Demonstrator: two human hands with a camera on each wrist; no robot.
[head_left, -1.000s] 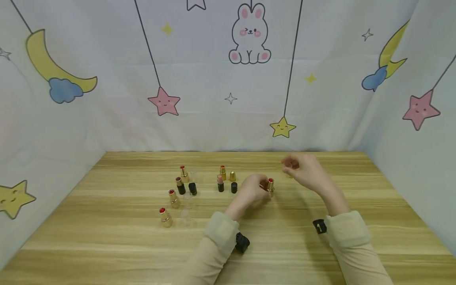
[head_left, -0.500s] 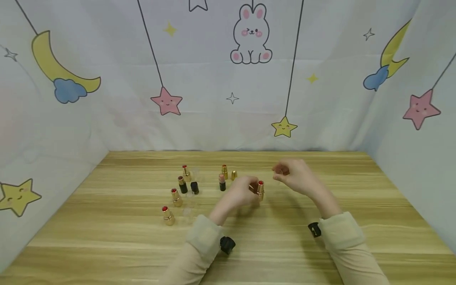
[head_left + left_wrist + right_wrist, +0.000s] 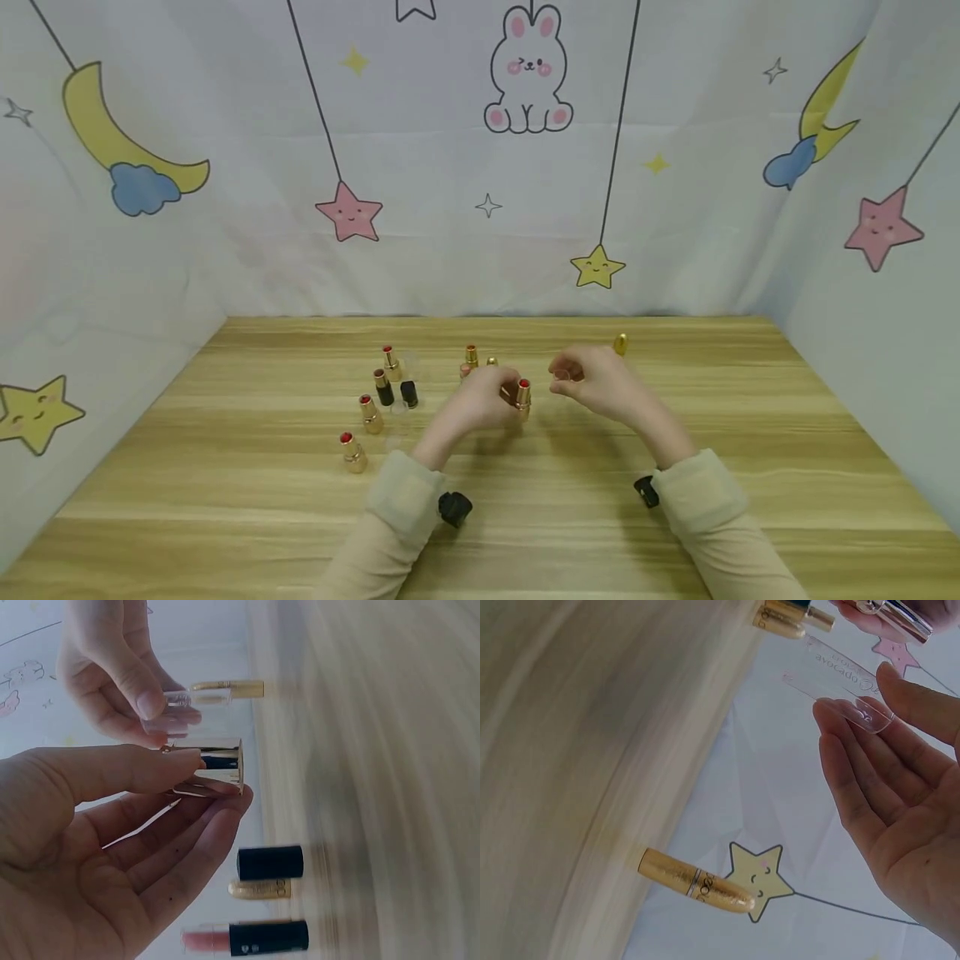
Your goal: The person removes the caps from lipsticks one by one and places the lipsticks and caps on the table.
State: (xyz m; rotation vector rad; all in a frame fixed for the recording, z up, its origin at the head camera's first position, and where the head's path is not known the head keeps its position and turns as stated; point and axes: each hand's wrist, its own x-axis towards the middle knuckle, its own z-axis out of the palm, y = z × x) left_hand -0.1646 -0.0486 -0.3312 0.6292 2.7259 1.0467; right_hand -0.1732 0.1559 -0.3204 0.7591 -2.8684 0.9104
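Note:
My left hand (image 3: 480, 402) grips a gold lipstick (image 3: 523, 398) by its base, upright, its red tip up and uncapped. Close to its right, my right hand (image 3: 600, 383) pinches a clear cap (image 3: 840, 682) between thumb and fingers; the cap's lettering shows in the right wrist view. The two hands face each other over the wooden table with a small gap between lipstick and cap. Beyond the left hand stand a pink lipstick (image 3: 206, 941) with a black base, a black cap (image 3: 270, 862) and a gold cap (image 3: 259, 889), partly hidden in the head view.
Several uncapped lipsticks, such as the front gold one (image 3: 354, 454), stand in a slanting row at left. Beside them are a black cap (image 3: 408, 394) and faint clear caps. A closed gold lipstick (image 3: 620, 344) stands behind the right hand. A patterned curtain (image 3: 450, 275) borders the table.
Both hands have moved left, carrying the lipstick and the clear cap. The closed gold lipstick has come into view behind the right hand; the left hand now partly covers the pink lipstick.

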